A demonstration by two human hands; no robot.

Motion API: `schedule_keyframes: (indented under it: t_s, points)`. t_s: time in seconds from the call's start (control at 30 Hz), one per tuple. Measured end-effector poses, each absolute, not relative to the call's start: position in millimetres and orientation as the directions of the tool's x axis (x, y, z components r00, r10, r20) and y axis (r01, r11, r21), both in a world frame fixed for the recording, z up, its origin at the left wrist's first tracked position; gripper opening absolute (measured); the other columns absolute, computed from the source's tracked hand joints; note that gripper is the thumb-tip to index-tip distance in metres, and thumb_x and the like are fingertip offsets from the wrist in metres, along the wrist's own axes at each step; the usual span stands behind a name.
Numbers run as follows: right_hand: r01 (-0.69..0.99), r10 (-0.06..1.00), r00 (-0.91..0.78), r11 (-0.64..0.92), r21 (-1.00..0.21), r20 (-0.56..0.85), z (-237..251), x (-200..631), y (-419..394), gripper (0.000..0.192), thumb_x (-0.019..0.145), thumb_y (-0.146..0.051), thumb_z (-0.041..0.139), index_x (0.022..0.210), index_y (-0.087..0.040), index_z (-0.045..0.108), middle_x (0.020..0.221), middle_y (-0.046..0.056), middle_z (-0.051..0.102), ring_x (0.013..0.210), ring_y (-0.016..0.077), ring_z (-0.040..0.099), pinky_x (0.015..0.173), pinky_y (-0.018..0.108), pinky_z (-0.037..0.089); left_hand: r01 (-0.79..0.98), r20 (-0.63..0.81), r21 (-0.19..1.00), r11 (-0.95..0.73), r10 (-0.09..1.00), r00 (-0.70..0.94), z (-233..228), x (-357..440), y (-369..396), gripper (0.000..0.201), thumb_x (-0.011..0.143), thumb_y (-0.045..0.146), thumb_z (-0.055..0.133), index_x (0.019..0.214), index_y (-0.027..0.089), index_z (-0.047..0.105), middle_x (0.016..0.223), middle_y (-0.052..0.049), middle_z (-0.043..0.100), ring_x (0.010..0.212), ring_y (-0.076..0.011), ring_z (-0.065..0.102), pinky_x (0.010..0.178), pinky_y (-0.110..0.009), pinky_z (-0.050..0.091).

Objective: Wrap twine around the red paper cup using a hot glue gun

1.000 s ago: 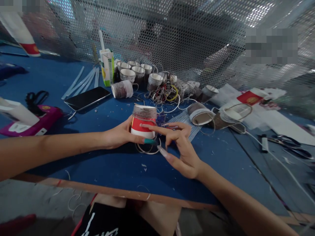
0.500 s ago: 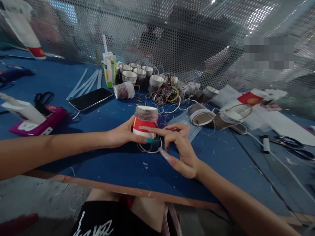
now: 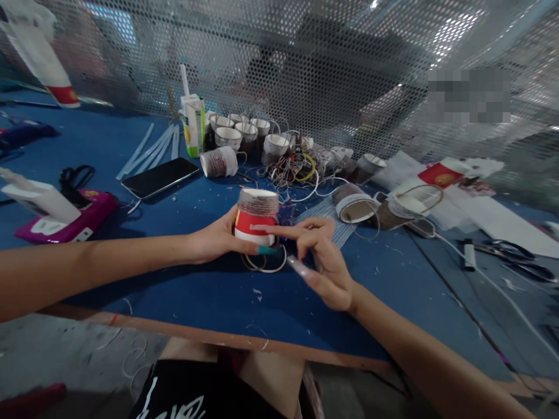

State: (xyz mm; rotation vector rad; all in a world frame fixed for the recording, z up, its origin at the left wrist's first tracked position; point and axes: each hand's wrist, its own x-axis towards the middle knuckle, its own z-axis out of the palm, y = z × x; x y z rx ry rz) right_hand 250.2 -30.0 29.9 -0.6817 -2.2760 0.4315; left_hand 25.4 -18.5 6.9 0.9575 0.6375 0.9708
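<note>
**Wound cup could tip or unwind**

The left hand (image 3: 213, 240) grips the inverted paper cup (image 3: 257, 216) standing on the blue worktop (image 3: 209, 297); the right hand (image 3: 325, 256), fingers extended and grasping nothing, presses its index fingertip against the cup's side (a slip may loosen the windings).

Upturned red-and-white paper cup (image 3: 257, 216), wire-wrapped, on blue table (image 3: 209, 291)
</note>
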Motion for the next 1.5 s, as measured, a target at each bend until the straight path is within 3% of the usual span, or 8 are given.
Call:
schedule_keyframes:
  t_s: [0.17,0.43,0.53,0.67,0.83,1.13,1.3,1.5]
  points:
    - [0.318,0.595,-0.611,0.789,-0.526,0.523,31.6,244.2,-36.5,0.014,0.092,-0.035,0.042,0.083,-0.025,0.038,0.126,0.004,0.068,0.104,0.0295,0.045,0.095,0.056,0.032,-0.371,-0.032,0.903,0.215,0.897,0.440,3.0,24.7,-17.4,0.073,0.050,0.006,0.090,0.112,0.021,0.055,0.101,0.000,0.070,0.093,-0.0174,0.067,0.089,-0.034,0.050]
    - [0.175,0.705,-0.231,0.708,-0.684,0.670,26.6,247.8,-29.2,0.023,0.091,-0.034,0.045,0.070,-0.026,0.043,0.093,0.005,0.073,0.097,0.0295,0.051,0.089,0.050,0.038,-0.414,-0.062,0.867,0.276,0.885,0.461,9.3,25.0,-17.5,0.065,0.051,0.006,0.090,0.106,0.019,0.059,0.098,-0.001,0.073,0.095,-0.0187,0.069,0.100,-0.040,0.048]
    - [0.165,0.659,-0.356,0.742,-0.650,0.663,26.8,249.4,-29.9,0.022,0.091,-0.032,0.048,0.071,-0.025,0.043,0.096,0.003,0.075,0.096,0.0284,0.049,0.092,0.051,0.035,-0.420,-0.044,0.864,0.277,0.872,0.487,11.5,24.6,-17.2,0.062,0.051,0.005,0.089,0.105,0.018,0.062,0.095,0.000,0.073,0.091,-0.0163,0.069,0.096,-0.035,0.049]
    - [0.184,0.704,-0.496,0.657,-0.731,0.508,27.4,248.7,-32.6,0.024,0.091,-0.040,0.051,0.074,-0.025,0.044,0.102,0.006,0.074,0.102,0.0299,0.056,0.095,0.055,0.038,-0.419,0.016,0.863,0.283,0.813,0.581,9.7,22.1,-14.4,0.052,0.055,0.006,0.087,0.103,0.015,0.068,0.092,-0.003,0.076,0.085,-0.0150,0.070,0.087,-0.029,0.052]
    - [-0.026,0.809,-0.328,0.508,-0.861,0.488,31.9,242.7,-26.5,0.027,0.089,-0.042,0.054,0.071,-0.024,0.046,0.082,0.004,0.065,0.102,0.0309,0.068,0.093,0.051,0.047,-0.420,0.017,0.841,0.342,0.758,0.652,7.1,16.7,-12.3,0.048,0.057,0.008,0.085,0.102,0.015,0.072,0.093,-0.007,0.078,0.086,-0.0174,0.072,0.084,-0.027,0.055]
    - [-0.090,0.825,-0.098,0.549,-0.831,0.556,33.8,241.0,-15.8,0.025,0.082,-0.042,0.052,0.065,-0.024,0.045,0.073,0.005,0.071,0.075,0.0272,0.070,0.074,0.045,0.050,-0.412,-0.018,0.835,0.364,0.767,0.641,6.8,13.7,-12.1,0.051,0.056,0.008,0.084,0.105,0.016,0.070,0.099,-0.009,0.076,0.093,-0.0211,0.071,0.087,-0.032,0.054]
    - [-0.117,0.788,-0.221,0.564,-0.818,0.575,36.1,237.7,-28.1,0.023,0.081,-0.040,0.059,0.071,-0.024,0.047,0.088,0.005,0.074,0.088,0.0279,0.070,0.081,0.045,0.049,-0.425,-0.055,0.821,0.382,0.793,0.606,8.7,16.1,-13.1,0.058,0.055,0.007,0.087,0.109,0.017,0.068,0.101,-0.005,0.076,0.093,-0.0175,0.070,0.091,-0.030,0.052]
    - [0.008,0.797,-0.444,0.461,-0.887,0.410,32.0,241.5,-31.7,0.025,0.087,-0.043,0.058,0.077,-0.024,0.044,0.106,0.008,0.072,0.116,0.0327,0.062,0.090,0.049,0.045,-0.440,-0.021,0.813,0.382,0.774,0.633,7.9,16.2,-12.6,0.059,0.055,0.004,0.086,0.110,0.016,0.067,0.097,-0.005,0.076,0.087,-0.0159,0.072,0.083,-0.025,0.054]
